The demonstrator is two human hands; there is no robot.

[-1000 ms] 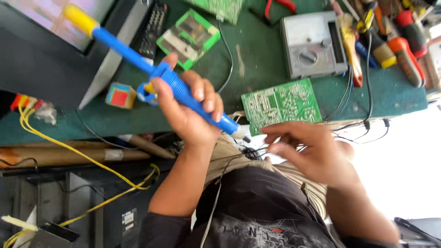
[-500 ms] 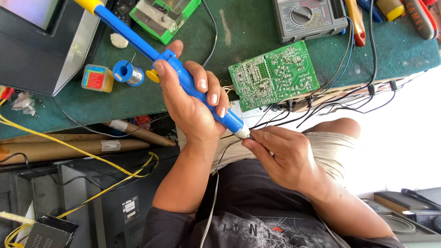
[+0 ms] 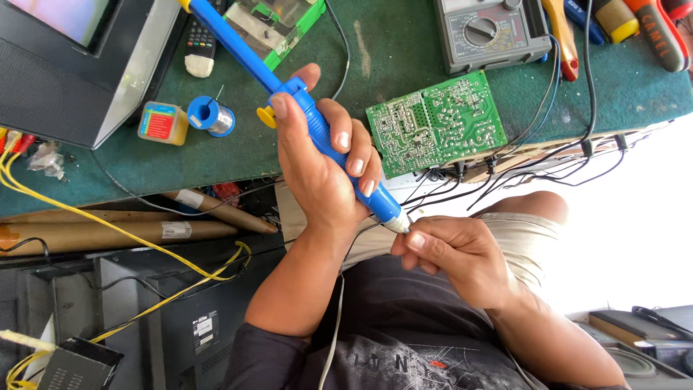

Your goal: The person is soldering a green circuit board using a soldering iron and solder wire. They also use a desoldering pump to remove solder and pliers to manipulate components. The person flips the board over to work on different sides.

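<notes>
My left hand (image 3: pixel 317 173) is wrapped around a long blue desoldering pump (image 3: pixel 238 47) with a yellow thumb button, holding it slanted with the white nozzle (image 3: pixel 397 224) pointing down-right over my lap. My right hand (image 3: pixel 462 260) pinches that nozzle with thumb and fingertips. Just above the hands, a green circuit board (image 3: pixel 433 123) lies solder side up at the edge of the green bench mat (image 3: pixel 375 58), with black wires hanging from it.
On the bench are a grey analog multimeter (image 3: pixel 491 32), a blue solder spool (image 3: pixel 211 115), a small flux tin (image 3: pixel 162 123), a remote (image 3: pixel 198 43), a green-cased board (image 3: pixel 271 18), screwdrivers (image 3: pixel 650 36) and a monitor (image 3: pixel 65 65). Yellow wires (image 3: pixel 144 249) and cardboard tubes (image 3: pixel 108 235) sit below left.
My right hand has come off the wires by the board and closed on the pump's nozzle. Both hands have drawn in toward my lap, and the view has shifted closer.
</notes>
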